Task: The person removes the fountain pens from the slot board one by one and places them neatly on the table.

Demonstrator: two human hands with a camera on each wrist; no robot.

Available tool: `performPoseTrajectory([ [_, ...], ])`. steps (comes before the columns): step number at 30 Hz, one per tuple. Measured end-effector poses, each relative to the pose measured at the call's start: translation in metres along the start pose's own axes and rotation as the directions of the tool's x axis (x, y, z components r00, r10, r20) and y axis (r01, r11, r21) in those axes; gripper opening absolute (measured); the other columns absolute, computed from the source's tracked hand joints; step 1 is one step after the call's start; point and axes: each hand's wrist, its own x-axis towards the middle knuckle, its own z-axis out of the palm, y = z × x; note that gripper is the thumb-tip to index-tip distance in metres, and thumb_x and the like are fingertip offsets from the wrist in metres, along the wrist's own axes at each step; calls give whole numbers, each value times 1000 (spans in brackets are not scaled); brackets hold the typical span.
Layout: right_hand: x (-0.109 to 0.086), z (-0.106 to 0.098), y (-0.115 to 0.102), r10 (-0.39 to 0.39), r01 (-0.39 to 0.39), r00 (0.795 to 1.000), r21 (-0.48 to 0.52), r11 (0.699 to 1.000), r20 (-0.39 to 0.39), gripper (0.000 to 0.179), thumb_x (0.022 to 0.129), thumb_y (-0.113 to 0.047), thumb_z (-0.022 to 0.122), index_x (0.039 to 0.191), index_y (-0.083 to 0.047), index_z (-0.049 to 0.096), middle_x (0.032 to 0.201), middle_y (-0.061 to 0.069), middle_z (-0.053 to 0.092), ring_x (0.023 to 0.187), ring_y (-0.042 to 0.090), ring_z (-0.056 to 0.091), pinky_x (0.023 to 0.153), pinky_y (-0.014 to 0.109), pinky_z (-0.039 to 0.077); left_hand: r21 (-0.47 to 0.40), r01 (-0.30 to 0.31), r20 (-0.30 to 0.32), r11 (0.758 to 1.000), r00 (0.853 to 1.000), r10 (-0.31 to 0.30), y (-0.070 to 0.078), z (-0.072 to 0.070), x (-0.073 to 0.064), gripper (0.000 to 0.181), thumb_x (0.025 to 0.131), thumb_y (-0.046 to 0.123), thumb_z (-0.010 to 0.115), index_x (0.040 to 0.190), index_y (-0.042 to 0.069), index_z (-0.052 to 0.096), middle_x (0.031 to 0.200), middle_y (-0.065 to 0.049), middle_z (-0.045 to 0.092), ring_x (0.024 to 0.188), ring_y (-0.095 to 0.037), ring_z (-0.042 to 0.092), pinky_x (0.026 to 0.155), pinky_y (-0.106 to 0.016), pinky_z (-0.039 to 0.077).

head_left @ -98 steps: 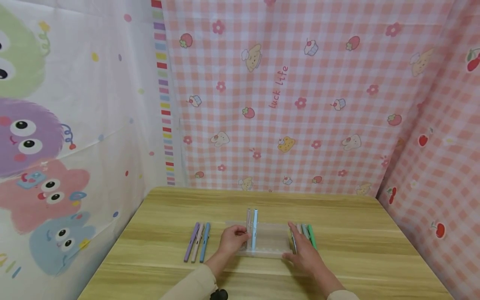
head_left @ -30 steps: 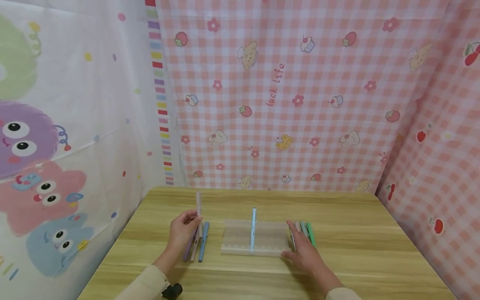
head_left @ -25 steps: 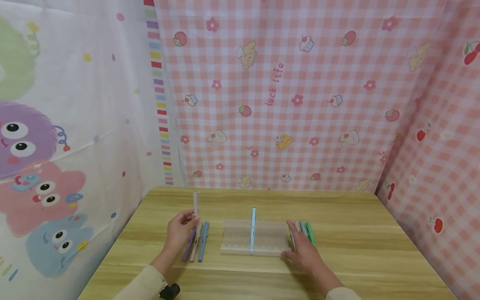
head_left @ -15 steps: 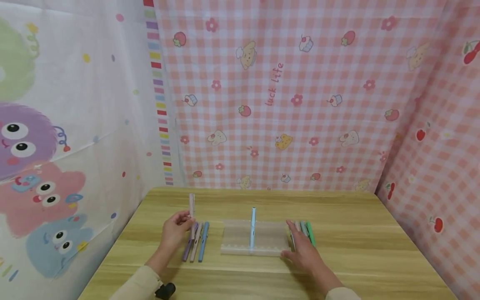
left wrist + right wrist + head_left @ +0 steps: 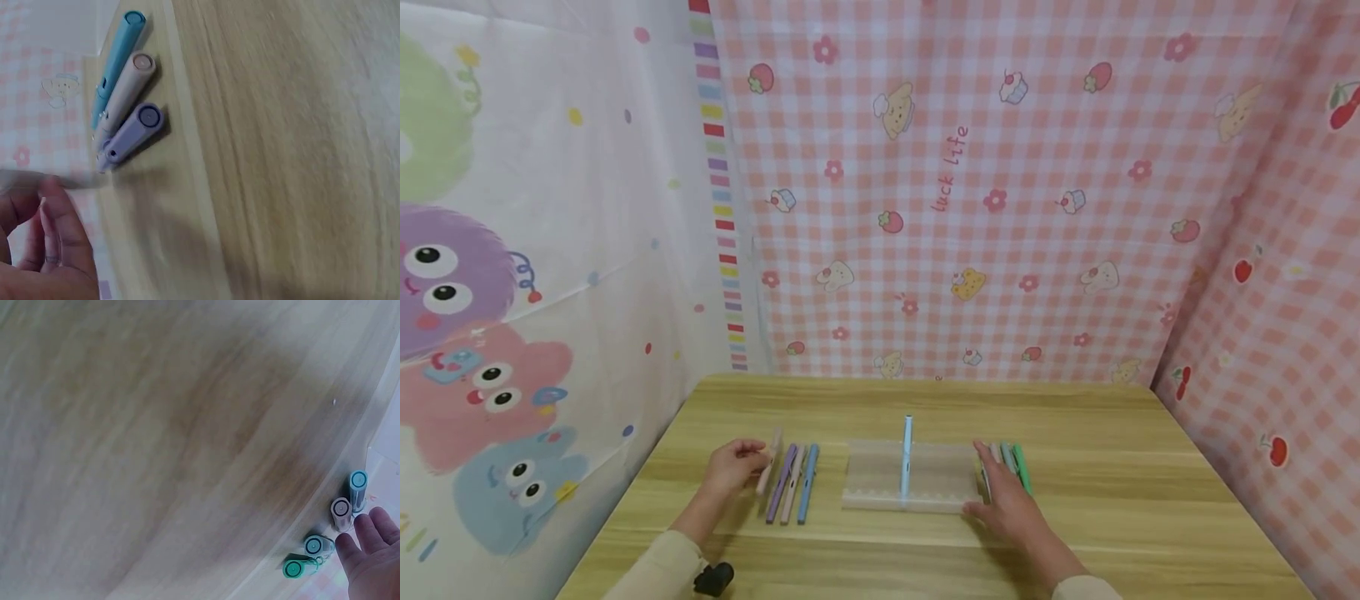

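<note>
My left hand (image 5: pixel 733 467) pinches a pale pinkish pen (image 5: pixel 768 473) low at the table, just left of a purple pen (image 5: pixel 781 485). That held pen is blurred in the left wrist view. Beside the purple pen lie a pale pink pen (image 5: pixel 793 485) and a blue pen (image 5: pixel 808 485). A light blue pen (image 5: pixel 907 458) lies in a clear plastic pen holder (image 5: pixel 872 468) with a notched front strip. At the holder's right end rests my right hand (image 5: pixel 1011 504), fingers extended, gripping no pen; its exact contact with the holder is partly hidden.
Right of the holder lie several more pens, among them a green pen (image 5: pixel 1022 471), a grey-green pen (image 5: pixel 315 545), a pale pen (image 5: pixel 341 509) and a teal-blue pen (image 5: pixel 358 481). Patterned curtains (image 5: pixel 985 233) stand behind the wooden table (image 5: pixel 880 558) and at both sides.
My left hand has taken the pale pinkish pen from the holder, beside the light blue pen, carried it left and lowered it beside the purple pen. The right hand has stayed at the holder.
</note>
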Motion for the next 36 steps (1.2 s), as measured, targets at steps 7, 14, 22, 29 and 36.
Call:
performPoseTrajectory([
  [7, -2, -2, -3, -1, 1, 1000, 12, 1000, 3, 99, 79, -17, 84, 156, -8, 23, 146, 32, 40, 133, 51, 38, 101, 65, 36, 67, -127, 13, 990, 992, 127, -16, -10, 2, 25, 78, -15, 60, 102, -20, 58, 81, -16, 64, 67, -14, 60, 60, -26, 53],
  [14, -2, 0, -1, 8, -8, 1000, 22, 1000, 10, 100, 80, -17, 83, 157, -9, 20, 149, 31, 37, 134, 51, 35, 101, 66, 35, 219, -138, 24, 966, 990, 136, -15, -3, -4, 29, 77, -11, 65, 105, -18, 61, 80, -12, 62, 68, -18, 59, 60, -29, 53],
  [22, 0, 1, -4, -17, 17, 1000, 29, 999, 16, 99, 81, -15, 82, 157, -7, 19, 150, 30, 36, 135, 50, 34, 103, 64, 35, 170, -25, 30, 985, 999, 20, -14, 19, -36, 27, 83, -5, 70, 108, -13, 62, 82, -8, 60, 68, -17, 57, 58, -25, 49],
  [29, 0, 0, -3, -29, 29, 1000, 8, 1000, 9, 98, 80, -16, 83, 156, -7, 20, 146, 33, 40, 132, 51, 38, 101, 64, 37, 102, 10, 32, 995, 999, -13, -23, 36, -61, 27, 79, -9, 72, 103, -13, 62, 81, -9, 60, 65, -16, 55, 56, -26, 49],
  [36, 1, -2, -3, -37, 37, 999, 6, 999, 11, 98, 81, -17, 83, 156, -6, 21, 146, 33, 40, 132, 52, 38, 102, 64, 36, 179, -76, 27, 981, 997, 73, -21, 45, -71, 26, 78, -6, 74, 101, -11, 63, 80, -7, 59, 65, -16, 55, 54, -24, 48],
])
